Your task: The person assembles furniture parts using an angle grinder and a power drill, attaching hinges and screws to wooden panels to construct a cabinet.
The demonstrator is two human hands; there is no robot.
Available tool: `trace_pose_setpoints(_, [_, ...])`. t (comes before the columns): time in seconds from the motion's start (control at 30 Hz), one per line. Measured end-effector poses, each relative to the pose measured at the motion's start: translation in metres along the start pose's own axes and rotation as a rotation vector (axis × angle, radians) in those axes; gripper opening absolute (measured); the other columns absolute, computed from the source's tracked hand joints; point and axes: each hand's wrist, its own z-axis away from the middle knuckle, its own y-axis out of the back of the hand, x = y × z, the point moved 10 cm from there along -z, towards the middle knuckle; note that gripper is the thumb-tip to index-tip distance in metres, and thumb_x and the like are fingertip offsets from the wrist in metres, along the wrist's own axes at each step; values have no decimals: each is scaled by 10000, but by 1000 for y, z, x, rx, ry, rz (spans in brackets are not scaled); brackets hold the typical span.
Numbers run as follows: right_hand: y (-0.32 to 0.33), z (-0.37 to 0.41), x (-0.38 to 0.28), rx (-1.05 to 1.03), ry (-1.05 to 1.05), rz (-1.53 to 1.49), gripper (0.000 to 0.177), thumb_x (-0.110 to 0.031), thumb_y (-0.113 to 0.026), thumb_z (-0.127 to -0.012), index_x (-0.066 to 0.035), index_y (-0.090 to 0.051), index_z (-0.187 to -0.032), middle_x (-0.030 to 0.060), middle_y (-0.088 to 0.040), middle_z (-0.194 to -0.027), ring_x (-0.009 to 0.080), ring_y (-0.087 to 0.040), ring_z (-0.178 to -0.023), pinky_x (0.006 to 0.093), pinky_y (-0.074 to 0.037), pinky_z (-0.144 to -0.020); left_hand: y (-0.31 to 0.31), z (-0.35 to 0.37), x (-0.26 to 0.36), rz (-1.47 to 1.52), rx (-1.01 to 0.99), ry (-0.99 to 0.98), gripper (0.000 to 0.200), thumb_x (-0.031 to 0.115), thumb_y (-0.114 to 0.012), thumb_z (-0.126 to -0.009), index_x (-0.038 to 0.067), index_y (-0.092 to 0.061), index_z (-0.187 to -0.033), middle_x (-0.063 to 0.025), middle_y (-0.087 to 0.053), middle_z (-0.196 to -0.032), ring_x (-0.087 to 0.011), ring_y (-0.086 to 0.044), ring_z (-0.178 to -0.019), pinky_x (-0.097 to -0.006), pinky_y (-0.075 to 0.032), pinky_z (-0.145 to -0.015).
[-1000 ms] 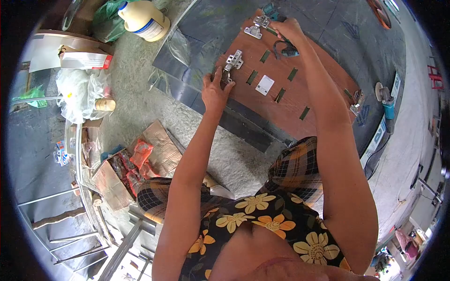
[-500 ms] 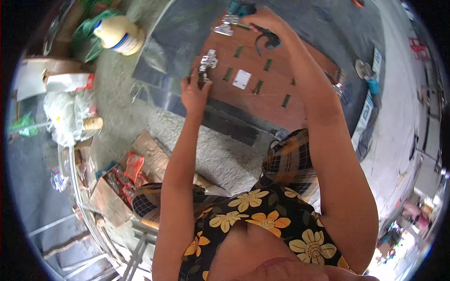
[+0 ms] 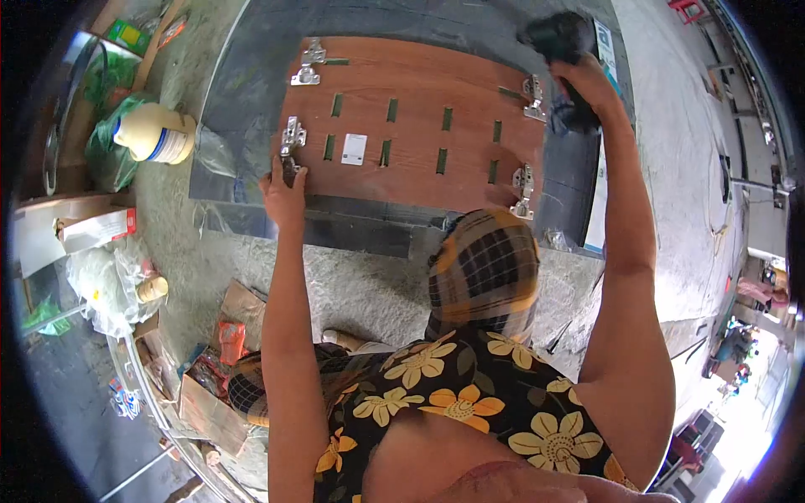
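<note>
the brown slotted panel (image 3: 411, 77) is laid flat across the upper centre of the frame. the dark, blurred drill-like tool (image 3: 562, 38), gripped by the right hand (image 3: 592, 82), has been carried from the upper-left hinge (image 3: 309, 65) to the upper right, beyond the panel's edge; that hinge is thereby left uncovered. the lower-left hinge (image 3: 292, 137) is touched by the left hand (image 3: 286, 199); whether it is pinched cannot be told.

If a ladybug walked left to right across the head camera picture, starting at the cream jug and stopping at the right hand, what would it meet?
Cream jug → left hand → white card → lower right silver hinge → right hand.
</note>
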Motion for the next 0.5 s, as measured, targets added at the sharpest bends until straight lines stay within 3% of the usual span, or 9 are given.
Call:
trace_pose_setpoints(0.07, [16,43,32,11,-251,-143,249,-228,-620,-753,-34,-571,-606,35,-537,-540,129,-512,-467,293,-390,-449,3,0,4,0,-5,-12,710,468,-697,-765,179,-467,-1371,-245,-546,-1129,-390,-553,-1018,-468,-489,-811])
trace_pose_setpoints(0.17, [28,79,92,49,-332,-130,197,-231,-629,-783,-59,-601,-693,13,-557,-597,111,-511,-488,268,-403,-474,1,-3,3,-8,-28,-27,688,473,-692,-777,171,-483,-1359,-258,-532,-1140,-389,-558,-1017,-468,-475,-845])
trace_pose_setpoints(0.3, [9,115,153,60,-519,-216,214,-241,-647,-756,-48,-600,-677,19,-562,-596,114,-518,-480,268,-409,-458,-1,-3,2,-10,-54,-25,674,461,-692,-789,147,-492,-1351,-240,-552,-1150,-380,-536,-1074,-466,-463,-877])
trace_pose_setpoints(0.5, [-16,130,149,36,-544,-211,245,-215,-644,-744,-4,-588,-631,42,-555,-557,125,-529,-486,298,-420,-460,-6,-5,-4,-49,-25,-97,674,461,-705,-778,96,-525,-1314,-225,-529,-1164,-348,-543,-1070,-468,-495,-828])
